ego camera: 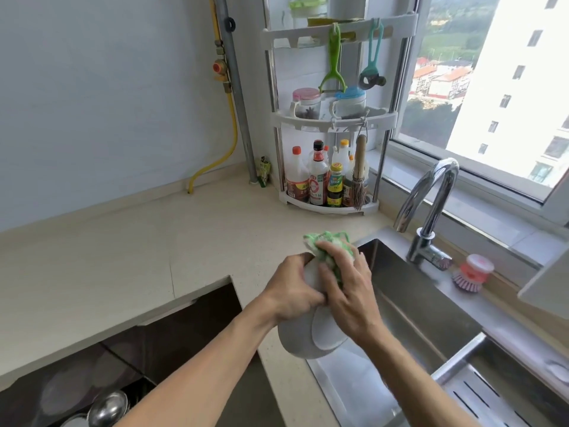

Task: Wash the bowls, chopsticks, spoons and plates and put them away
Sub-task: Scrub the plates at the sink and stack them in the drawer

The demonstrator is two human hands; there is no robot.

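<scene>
A white bowl (311, 340) is held on its side over the left edge of the steel sink (409, 303), its underside turned toward me. My left hand (292, 291) grips the bowl's upper rim. My right hand (348, 288) holds a green and white dishcloth (328, 245) and presses it against the top of the bowl. The bowl's inside is hidden from me.
A chrome faucet (431, 204) stands behind the sink, with a pink dish brush (472, 272) on the ledge beside it. A corner rack (329, 167) of sauce bottles sits on the beige counter (123, 257). A black stove (123, 365) with a steel lid lies at lower left. A drain tray (492, 392) sits at lower right.
</scene>
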